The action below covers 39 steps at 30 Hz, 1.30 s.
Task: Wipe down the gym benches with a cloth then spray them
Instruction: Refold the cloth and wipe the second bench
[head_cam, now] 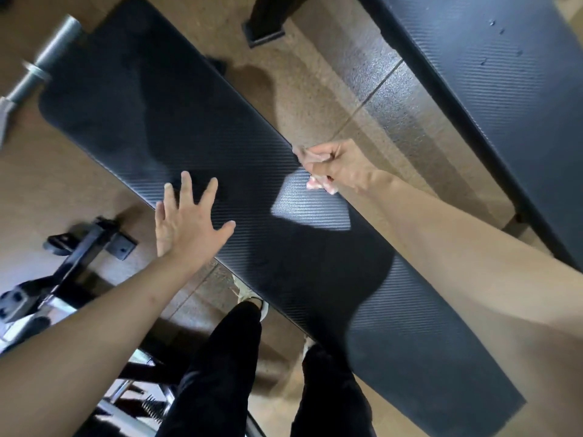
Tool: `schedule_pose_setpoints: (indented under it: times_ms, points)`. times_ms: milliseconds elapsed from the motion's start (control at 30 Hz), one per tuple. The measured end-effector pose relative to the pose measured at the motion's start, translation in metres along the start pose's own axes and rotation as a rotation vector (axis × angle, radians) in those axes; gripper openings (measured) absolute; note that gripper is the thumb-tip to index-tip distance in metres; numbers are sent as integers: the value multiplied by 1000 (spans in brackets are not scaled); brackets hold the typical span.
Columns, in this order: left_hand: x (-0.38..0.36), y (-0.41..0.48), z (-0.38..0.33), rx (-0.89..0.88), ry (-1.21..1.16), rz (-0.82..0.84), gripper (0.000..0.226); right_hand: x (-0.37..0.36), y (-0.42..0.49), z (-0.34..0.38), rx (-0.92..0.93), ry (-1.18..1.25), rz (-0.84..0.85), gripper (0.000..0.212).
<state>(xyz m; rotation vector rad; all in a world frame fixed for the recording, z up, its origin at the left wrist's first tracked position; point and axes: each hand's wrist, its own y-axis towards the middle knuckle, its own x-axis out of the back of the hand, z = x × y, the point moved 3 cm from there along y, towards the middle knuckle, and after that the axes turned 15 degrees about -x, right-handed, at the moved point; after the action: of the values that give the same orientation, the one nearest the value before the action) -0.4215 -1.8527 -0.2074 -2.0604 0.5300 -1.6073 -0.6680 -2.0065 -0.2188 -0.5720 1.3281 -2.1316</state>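
Right hand (339,167) grips a crumpled pale cloth (320,183) at the far long edge of the black bench (189,121), cloth touching the pad. Left hand (189,220) spread flat, fingers straight, at the near edge, holding nothing. Second bench (504,74) beyond.

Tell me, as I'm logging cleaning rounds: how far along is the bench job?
Done: the far bench carries droplets, perhaps already sprayed. In hand: the right hand grips the cloth at the near bench edge; the left hand spreads open over it. Left: finishing this wipe, then spraying it.
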Motion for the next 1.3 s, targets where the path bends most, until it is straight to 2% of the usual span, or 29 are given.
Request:
schedule_pose_setpoints:
  times_ms: [200,433,567,667,800,933,1033,1100,1167,1233,1300]
  points:
    - [-1,4,4,-12,-42,28,93,-10,23,34,64,-18,7,9]
    - [-1,5,6,-42,5,80,106,-24,48,77,96,-45,-21,25]
    - [1,3,5,-31,34,90,108,-37,56,100,35,8,-6,20]
    - [7,3,8,-38,27,78,102,-44,65,116,12,24,-37,24]
    - [21,7,24,-77,4,60,88,-54,74,144,88,-13,-81,26]
    - [36,18,55,-122,-125,-44,66,-64,88,169,93,-56,-57,20]
    - [53,31,86,-64,-228,-212,53,-72,100,191,83,-121,-92,20]
    - [62,41,112,69,-257,-324,57,-78,109,207,89,-163,-131,21]
    - [65,48,136,201,-277,-333,70,-84,119,223,107,-187,-177,26]
    - [64,51,153,234,-290,-300,80,-91,132,240,129,-187,-216,29]
    - [62,49,164,195,-295,-306,81,-100,140,260,152,-175,-244,22]
